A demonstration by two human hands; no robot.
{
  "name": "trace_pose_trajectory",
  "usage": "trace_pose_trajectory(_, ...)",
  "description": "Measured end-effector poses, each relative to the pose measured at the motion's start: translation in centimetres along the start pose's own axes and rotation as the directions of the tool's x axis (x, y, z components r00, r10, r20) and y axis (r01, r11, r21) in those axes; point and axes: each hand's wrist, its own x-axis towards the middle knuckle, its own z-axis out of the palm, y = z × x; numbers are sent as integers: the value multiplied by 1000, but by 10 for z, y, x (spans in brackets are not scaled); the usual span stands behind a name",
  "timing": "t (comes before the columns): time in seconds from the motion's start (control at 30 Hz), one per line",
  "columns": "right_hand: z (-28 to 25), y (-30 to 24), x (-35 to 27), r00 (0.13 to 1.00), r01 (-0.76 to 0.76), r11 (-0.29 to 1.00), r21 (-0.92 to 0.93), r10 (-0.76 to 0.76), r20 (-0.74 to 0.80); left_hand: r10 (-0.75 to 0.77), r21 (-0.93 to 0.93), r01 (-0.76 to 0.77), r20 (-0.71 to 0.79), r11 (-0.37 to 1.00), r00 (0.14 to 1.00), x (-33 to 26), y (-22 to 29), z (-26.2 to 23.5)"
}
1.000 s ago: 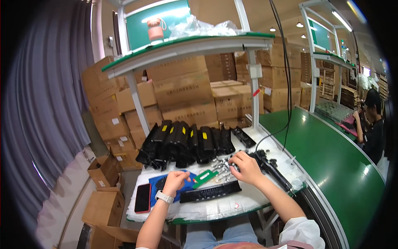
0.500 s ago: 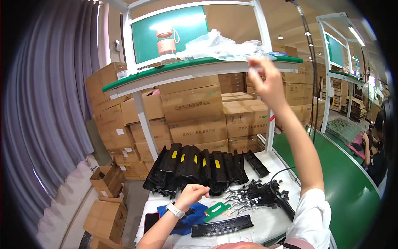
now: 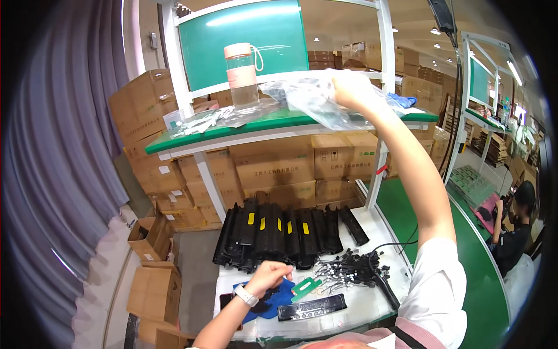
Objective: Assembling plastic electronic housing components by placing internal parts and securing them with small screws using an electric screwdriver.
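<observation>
My right hand is raised to the green shelf, its fingers closed on a crumpled clear plastic bag. Part of the bag hangs over the shelf's front edge. My left hand, with a white watch on its wrist, hovers over a blue cloth with small dark pieces on it. Its fingers are curled together, and whatever they pinch is too small to make out. Beside it lie a green card-like piece and a long black plastic part with a row of holes.
Black plastic housings with yellow labels stand in a row behind a heap of black cables. On the shelf stands a pink-topped bottle. Cardboard boxes are stacked behind. Far right, a person sits beside a green surface.
My right hand has come down onto the plastic bag and taken hold of it; the bag's front now droops over the shelf edge. My left hand keeps its curled pose. The view has shifted upward.
</observation>
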Motion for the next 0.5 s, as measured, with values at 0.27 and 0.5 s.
trace_pose_trajectory(0.27,8,0,17,996,-16,999,43,12,91,736,432,-610,-236,665,635,8,156,1)
trace_pose_trajectory(0.5,-17,2,-3,983,-79,975,207,41,181,947,800,-508,-266,320,179,80,278,27)
